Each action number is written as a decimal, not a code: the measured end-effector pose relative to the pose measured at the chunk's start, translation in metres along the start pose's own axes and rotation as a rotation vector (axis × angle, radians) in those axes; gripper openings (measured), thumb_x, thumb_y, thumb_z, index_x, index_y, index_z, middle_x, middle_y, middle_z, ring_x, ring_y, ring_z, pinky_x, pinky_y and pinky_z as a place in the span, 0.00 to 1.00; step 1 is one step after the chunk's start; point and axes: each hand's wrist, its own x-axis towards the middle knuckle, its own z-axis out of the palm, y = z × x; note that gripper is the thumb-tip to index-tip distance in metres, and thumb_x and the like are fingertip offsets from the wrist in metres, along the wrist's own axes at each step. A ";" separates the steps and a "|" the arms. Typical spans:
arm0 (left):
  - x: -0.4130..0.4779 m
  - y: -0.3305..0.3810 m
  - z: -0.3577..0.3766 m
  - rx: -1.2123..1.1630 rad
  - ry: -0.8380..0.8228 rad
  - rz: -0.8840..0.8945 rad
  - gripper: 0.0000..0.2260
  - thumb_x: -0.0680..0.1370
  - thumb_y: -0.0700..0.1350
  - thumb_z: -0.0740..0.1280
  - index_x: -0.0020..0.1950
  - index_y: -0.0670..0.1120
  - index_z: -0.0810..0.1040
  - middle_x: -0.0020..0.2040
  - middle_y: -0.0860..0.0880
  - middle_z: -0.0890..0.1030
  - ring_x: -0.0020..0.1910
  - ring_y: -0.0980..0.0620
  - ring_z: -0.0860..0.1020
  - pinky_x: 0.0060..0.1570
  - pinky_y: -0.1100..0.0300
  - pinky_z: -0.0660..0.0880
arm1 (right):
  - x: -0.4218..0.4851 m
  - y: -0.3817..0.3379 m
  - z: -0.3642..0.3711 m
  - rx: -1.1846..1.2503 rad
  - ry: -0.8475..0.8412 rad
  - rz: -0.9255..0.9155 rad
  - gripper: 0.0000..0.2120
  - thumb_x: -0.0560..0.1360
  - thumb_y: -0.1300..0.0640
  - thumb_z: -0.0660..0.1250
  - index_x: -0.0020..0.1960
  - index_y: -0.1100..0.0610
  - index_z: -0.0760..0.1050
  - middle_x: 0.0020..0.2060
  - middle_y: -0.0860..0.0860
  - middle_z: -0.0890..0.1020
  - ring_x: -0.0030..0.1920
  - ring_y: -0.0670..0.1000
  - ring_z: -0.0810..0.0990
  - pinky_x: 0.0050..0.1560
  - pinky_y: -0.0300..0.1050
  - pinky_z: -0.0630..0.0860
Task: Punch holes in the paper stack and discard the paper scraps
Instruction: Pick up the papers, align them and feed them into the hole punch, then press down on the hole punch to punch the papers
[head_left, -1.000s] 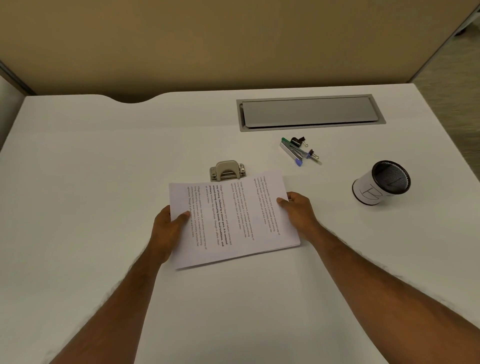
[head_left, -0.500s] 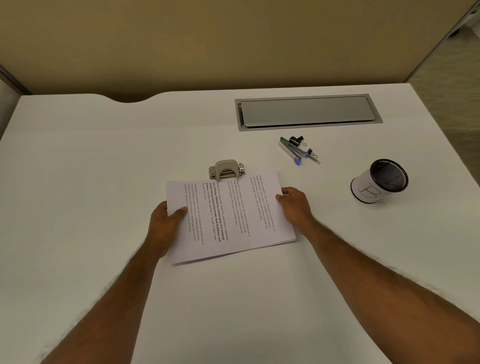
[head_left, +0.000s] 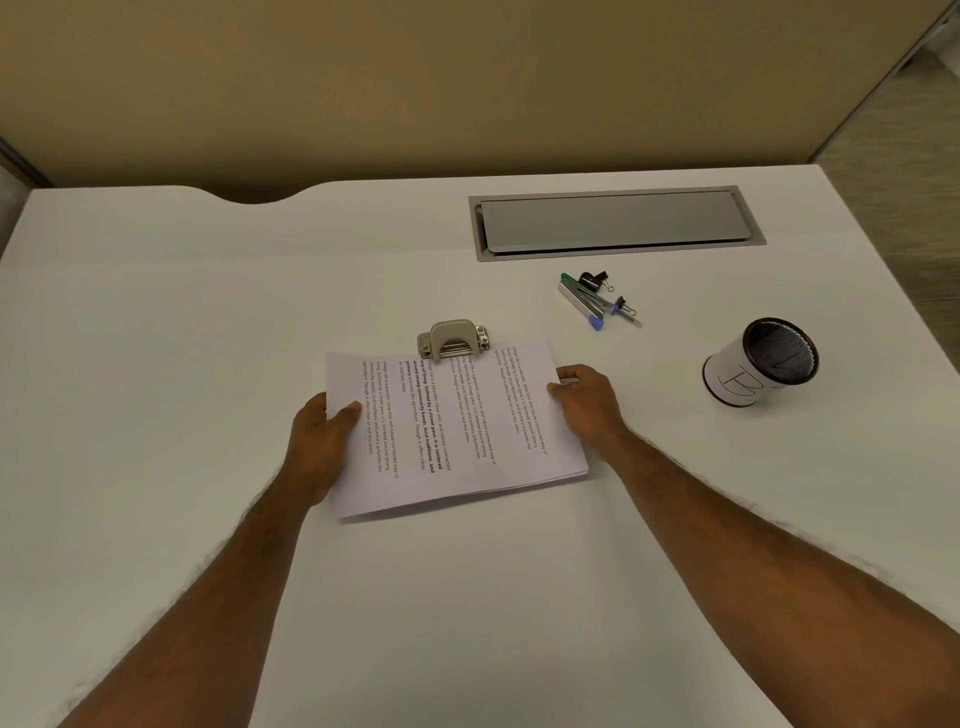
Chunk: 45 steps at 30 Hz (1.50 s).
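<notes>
Item 1: paper stack, white printed sheets, text running sideways to the viewer, lying slightly skewed at the middle of the white desk; near right corner shows several sheet edges fanned a little. Its far edge meets the mouth of item 2, the hole punch, a small beige metal unit whose front lip overlaps that edge; how deep the sheets sit in the slot cannot be told. Item 3: left hand, grasping the stack's left edge, thumb pressed on top, remaining fingers hidden beneath. Item 4: right hand, grasping the right edge near the far corner, thumb on top, fingers curled around the side. Item 5: white cylindrical holder with black mesh interior, marked with a hand-drawn B, standing well to the right of the stack. Item 6: small cluster of stationery, including 2 black binder clips, a silver bar and a blue-tipped piece, beyond and to the right of the punch. Item 7: grey cable-tray lid, recessed in the desk's far side.
</notes>
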 end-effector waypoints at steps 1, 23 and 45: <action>0.002 0.000 0.000 -0.004 0.006 -0.004 0.11 0.82 0.43 0.61 0.62 0.44 0.76 0.52 0.46 0.83 0.46 0.46 0.83 0.48 0.47 0.80 | 0.001 -0.001 0.000 -0.002 0.004 -0.008 0.12 0.77 0.59 0.66 0.60 0.59 0.76 0.58 0.56 0.81 0.54 0.55 0.79 0.56 0.49 0.76; 0.003 -0.001 0.003 0.037 0.038 -0.007 0.12 0.82 0.45 0.61 0.65 0.44 0.75 0.56 0.46 0.83 0.48 0.48 0.83 0.44 0.53 0.80 | 0.057 -0.108 0.069 -0.342 -0.132 -0.581 0.08 0.75 0.51 0.67 0.50 0.55 0.80 0.47 0.51 0.79 0.47 0.48 0.76 0.52 0.48 0.76; 0.012 -0.010 0.006 0.079 0.104 0.013 0.10 0.81 0.45 0.63 0.62 0.46 0.75 0.55 0.47 0.82 0.49 0.48 0.82 0.48 0.50 0.80 | 0.099 -0.122 0.134 -0.879 -0.192 -0.779 0.27 0.81 0.43 0.49 0.77 0.53 0.54 0.79 0.55 0.49 0.78 0.53 0.43 0.77 0.56 0.40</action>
